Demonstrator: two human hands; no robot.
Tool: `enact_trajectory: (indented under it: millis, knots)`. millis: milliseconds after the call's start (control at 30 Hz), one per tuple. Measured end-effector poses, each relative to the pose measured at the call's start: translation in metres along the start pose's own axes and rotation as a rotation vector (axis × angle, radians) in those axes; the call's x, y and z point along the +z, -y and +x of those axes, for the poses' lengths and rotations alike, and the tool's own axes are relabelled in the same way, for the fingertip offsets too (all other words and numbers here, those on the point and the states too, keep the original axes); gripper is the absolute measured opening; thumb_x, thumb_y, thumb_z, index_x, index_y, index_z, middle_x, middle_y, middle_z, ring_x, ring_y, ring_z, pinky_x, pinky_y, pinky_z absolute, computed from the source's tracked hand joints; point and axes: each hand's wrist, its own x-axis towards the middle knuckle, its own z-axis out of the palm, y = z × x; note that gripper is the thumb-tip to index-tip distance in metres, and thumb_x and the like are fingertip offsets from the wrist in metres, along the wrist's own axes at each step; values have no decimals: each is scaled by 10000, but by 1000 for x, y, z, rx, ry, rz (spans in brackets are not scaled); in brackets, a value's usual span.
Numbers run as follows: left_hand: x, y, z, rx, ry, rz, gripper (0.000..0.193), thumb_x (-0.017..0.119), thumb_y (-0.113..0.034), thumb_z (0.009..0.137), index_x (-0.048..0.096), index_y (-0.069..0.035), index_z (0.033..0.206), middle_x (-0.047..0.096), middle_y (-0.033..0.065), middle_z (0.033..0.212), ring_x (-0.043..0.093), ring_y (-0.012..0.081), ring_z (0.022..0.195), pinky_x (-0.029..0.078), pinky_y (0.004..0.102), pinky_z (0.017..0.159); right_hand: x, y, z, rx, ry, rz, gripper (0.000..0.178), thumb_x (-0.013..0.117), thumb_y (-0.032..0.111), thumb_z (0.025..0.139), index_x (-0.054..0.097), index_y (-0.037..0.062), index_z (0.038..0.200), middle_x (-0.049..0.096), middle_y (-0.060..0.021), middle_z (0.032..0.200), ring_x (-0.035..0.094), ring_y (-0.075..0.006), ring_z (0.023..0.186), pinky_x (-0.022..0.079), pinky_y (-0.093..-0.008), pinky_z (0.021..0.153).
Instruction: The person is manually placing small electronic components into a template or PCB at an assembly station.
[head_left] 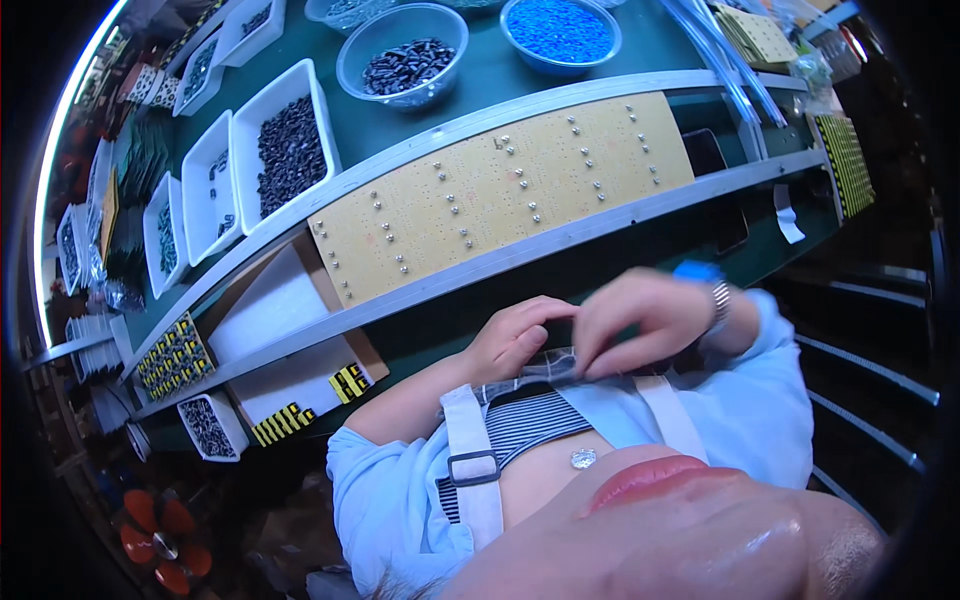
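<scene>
Both my hands are raised close to my chest, between me and the metal rails. My left hand (515, 340) is curled, its fingertips near those of the right and at a see-through sheet with pale lines (535, 368). My right hand (640, 315) bends downward, somewhat blurred, with thumb and fingers pinched at that sheet's edge. Whether the sheet is loose plastic or part of my apron, I cannot tell. Beyond the hands, a tan circuit board panel (480, 200) with rows of small silver parts lies between two metal rails (500, 258). Neither hand touches it.
White trays (240, 165) of dark small parts stand at left. Bowls of black parts (405, 65) and blue parts (560, 35) sit at the back. Yellow-and-black blocks (175, 355) are at lower left. A phone (705, 150) lies beside the panel; an orange fan (165, 540) stands below.
</scene>
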Motion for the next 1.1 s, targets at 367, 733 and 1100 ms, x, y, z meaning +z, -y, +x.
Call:
enact_trajectory:
  millis: [367,733,1100]
  knots:
    - [1,-4,8,12,73,343,266,539,-137,953,628,-13,1171,649,161,1080,637,304,1000,498,358,876,-277,-6,46,773,-691,-1542,210,566,135,865,686,47,1014,693,-196,1040,668,-365,968,525,-421,852]
    - [11,0,6,31,71,427,232,574,-151,947,651,-19,1122,658,149,1008,639,303,954,505,365,846,-310,0,23,951,-829,-1568,215,544,177,881,728,109,970,709,-141,1018,689,-303,950,551,-402,770]
    - [4,-10,2,-83,-120,192,199,589,-181,975,672,-2,1004,658,93,937,637,177,864,507,292,790,-91,106,-83,-121,-473,-1669,154,673,98,858,679,47,1003,644,-109,935,648,-263,804,529,-349,684]
